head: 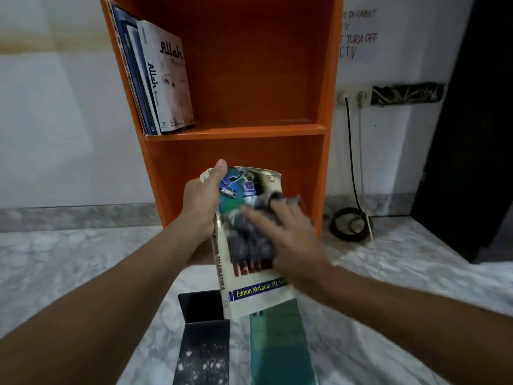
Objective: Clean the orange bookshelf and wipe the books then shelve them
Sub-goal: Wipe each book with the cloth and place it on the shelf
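A plain indoor room, a home or small office; which one cannot be told. An orange bookshelf point(249, 79) with leaning books point(163, 79) stands against a white painted wall point(55, 107) on a marble-patterned tile floor point(69, 259). To the right are a wall socket point(354, 97) with plugged cables point(349, 223), a handwritten note point(358, 34) and a dark door point(472, 134).

I read "Allah" in black lettering twice on the white book point(169, 79) on the upper shelf, once on its cover and once down its spine. On the cream book point(258, 298) a blue band reads "Edmon Makarim, SH, S…", the spine ends in "TELEMATIKA", and red cover letters begin "TELE", the rest covered. The paper notice point(358, 34) on the wall shows me "DI CABUT", "TURN OFF" and "CTV".
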